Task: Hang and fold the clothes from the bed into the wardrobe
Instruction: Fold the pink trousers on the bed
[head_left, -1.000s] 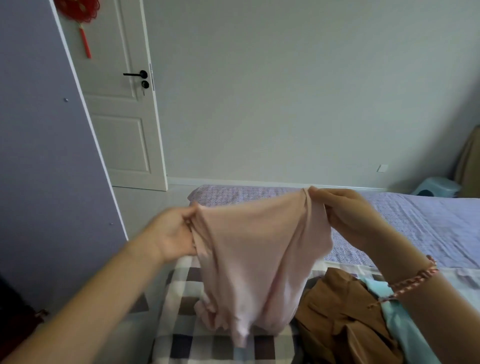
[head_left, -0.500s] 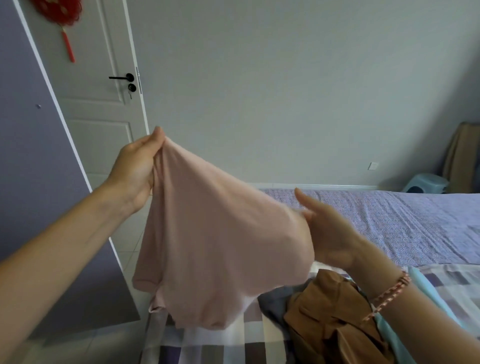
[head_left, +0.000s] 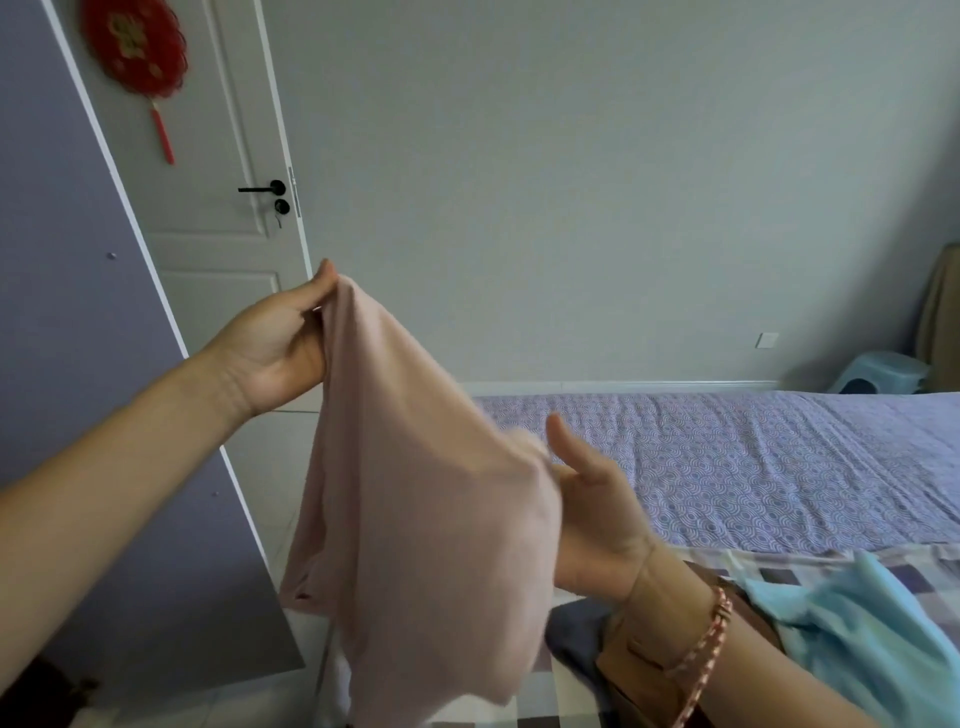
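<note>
Head camera gives me both forearms reaching out over the near end of the bed (head_left: 753, 467). My left hand (head_left: 280, 348) is raised on the left side, in front of the white door (head_left: 218, 249), with the palm turned toward me and the wrist bent back. Its thumb and fingertips meet at the top and pinch one edge of the pink garment (head_left: 415, 493).

From that pinch the cloth slopes down to the right and hangs in loose folds. Its lower end dangles above the near left corner of the checked blanket (head_left: 779, 571), clear of the mattress.

My right hand (head_left: 597, 525) sits lower and nearer the middle, palm facing left, with the thumb standing straight up and off the fabric. Its fingers go in behind the cloth, which blurs there, so I cannot tell whether they curl round it or only carry it. A braided bracelet (head_left: 701, 644) circles that wrist.

Under the right forearm a brown garment (head_left: 639, 670) lies on the blanket, with a dark grey piece (head_left: 576, 644) just left of it and a light blue garment (head_left: 857, 634) to the right. The purple wardrobe panel (head_left: 67, 312) fills the left edge.
</note>
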